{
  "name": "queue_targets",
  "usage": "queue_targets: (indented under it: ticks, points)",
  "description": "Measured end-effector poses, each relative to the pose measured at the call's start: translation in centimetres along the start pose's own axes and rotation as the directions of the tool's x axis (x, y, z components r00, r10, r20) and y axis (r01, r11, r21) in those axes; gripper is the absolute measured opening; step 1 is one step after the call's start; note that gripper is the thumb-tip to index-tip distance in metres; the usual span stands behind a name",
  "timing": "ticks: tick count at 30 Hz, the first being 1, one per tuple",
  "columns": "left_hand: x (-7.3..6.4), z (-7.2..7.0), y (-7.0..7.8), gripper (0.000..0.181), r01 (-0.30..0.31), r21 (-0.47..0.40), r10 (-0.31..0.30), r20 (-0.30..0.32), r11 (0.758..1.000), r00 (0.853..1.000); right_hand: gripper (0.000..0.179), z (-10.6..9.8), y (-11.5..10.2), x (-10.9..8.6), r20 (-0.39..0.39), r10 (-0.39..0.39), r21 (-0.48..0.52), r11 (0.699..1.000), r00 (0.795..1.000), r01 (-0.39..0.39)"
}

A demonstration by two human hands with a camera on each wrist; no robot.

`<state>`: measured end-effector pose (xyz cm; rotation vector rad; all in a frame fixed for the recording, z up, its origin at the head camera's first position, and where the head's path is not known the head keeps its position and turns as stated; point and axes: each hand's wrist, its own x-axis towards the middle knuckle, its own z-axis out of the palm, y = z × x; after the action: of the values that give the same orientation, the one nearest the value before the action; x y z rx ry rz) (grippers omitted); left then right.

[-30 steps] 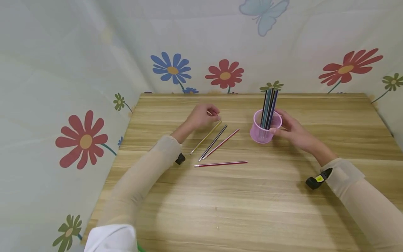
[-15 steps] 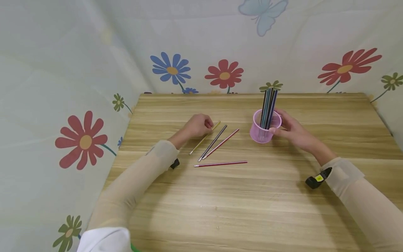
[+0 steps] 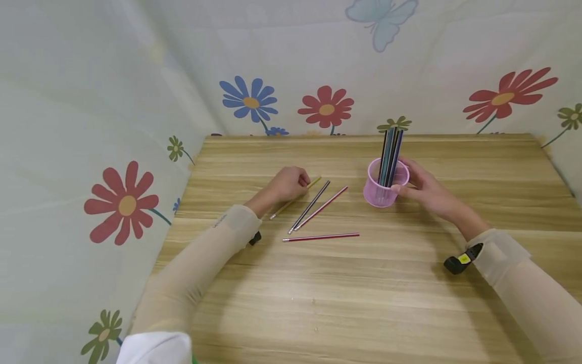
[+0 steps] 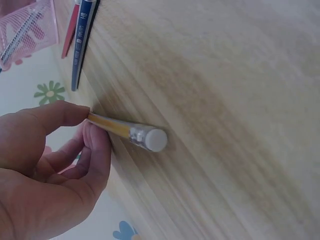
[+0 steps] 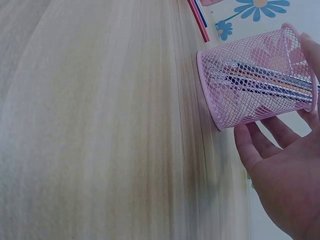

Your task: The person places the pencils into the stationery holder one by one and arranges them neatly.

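My left hand point(image 3: 288, 184) pinches a yellow pencil point(image 4: 112, 125) between thumb and fingers, its white eraser end pointing toward the wrist camera. Just right of that hand lie a dark blue pencil point(image 3: 310, 206) and a red pencil point(image 3: 322, 208), slanted and meeting near their eraser ends. Another red pencil point(image 3: 320, 237) lies crosswise in front of them. On the right, a pink mesh pencil cup point(image 5: 250, 80) stands upright with several dark pencils point(image 3: 390, 156) in it. My right hand point(image 3: 427, 194) grips the cup's side, thumb at the rim.
The wooden table point(image 3: 345, 303) reaches back to a white curtain point(image 3: 282, 50) printed with flowers. A second curtain side runs along the table's left edge. Each wrist carries a small black camera point(image 3: 461, 259).
My left hand has come down and nearer onto the yellow pencil and now pinches it; the pencil has shifted slightly. The right hand and the cup have stayed put.
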<state>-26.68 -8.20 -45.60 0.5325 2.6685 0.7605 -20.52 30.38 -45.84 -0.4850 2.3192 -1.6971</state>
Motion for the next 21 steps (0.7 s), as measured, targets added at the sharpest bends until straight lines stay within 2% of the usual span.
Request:
queue_targets:
  ticks: [6, 21]
  points:
    - [0.00, 0.16, -0.17, 0.015, 0.000, 0.037, 0.001, -0.004, 0.999, 1.000, 0.076, 0.00, -0.19, -0.01, 0.010, -0.013, 0.000, 1.000, 1.000, 0.013]
    - [0.42, 0.08, -0.61, 0.015, -0.021, 0.016, 0.021, 0.005, 1.000, 1.000, 0.075, -0.03, -0.15, -0.14, -0.005, -0.001, 0.002, 1.000, 1.000, 0.001]
